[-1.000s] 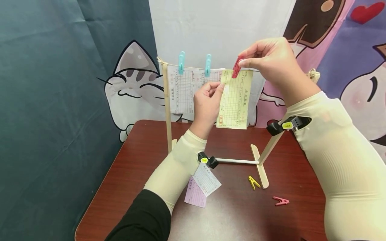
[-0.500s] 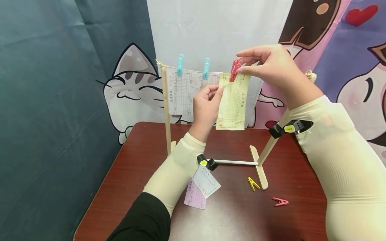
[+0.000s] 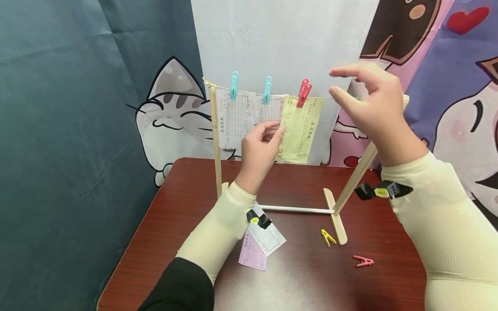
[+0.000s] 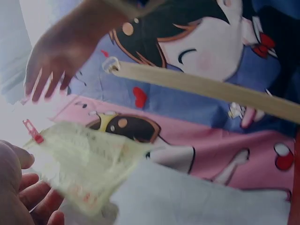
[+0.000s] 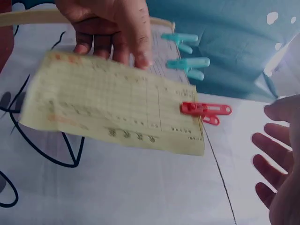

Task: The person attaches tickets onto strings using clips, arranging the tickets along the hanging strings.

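Note:
A yellow printed slip (image 3: pixel 299 134) hangs from the string, clipped near its top by a red clothespin (image 3: pixel 304 93). My left hand (image 3: pixel 258 151) is at the slip's left edge, thumb and fingers parted; in the right wrist view its thumb (image 5: pixel 140 51) lies close to the slip's edge, and whether it touches is unclear. My right hand (image 3: pixel 369 99) is off to the right of the clothespin, thumb and fingers spread with nothing between them. Two light blue clothespins, a left one (image 3: pixel 234 85) and a right one (image 3: pixel 267 90), hold white printed slips (image 3: pixel 235 119) on the same string.
Wooden posts, left (image 3: pixel 215 142) and right (image 3: pixel 355 177), hold up the string, joined low by a white rod (image 3: pixel 295 209). On the brown table (image 3: pixel 303 276) lie a white slip (image 3: pixel 268 237), a purple slip (image 3: pixel 253 255), a yellow clothespin (image 3: pixel 328 237) and a pink clothespin (image 3: pixel 363 261).
My right hand has let go of the red clothespin and moved right, its fingers spreading. My left hand has lowered slightly leftward, its fingers parting. The yellow slip now hangs at a slant.

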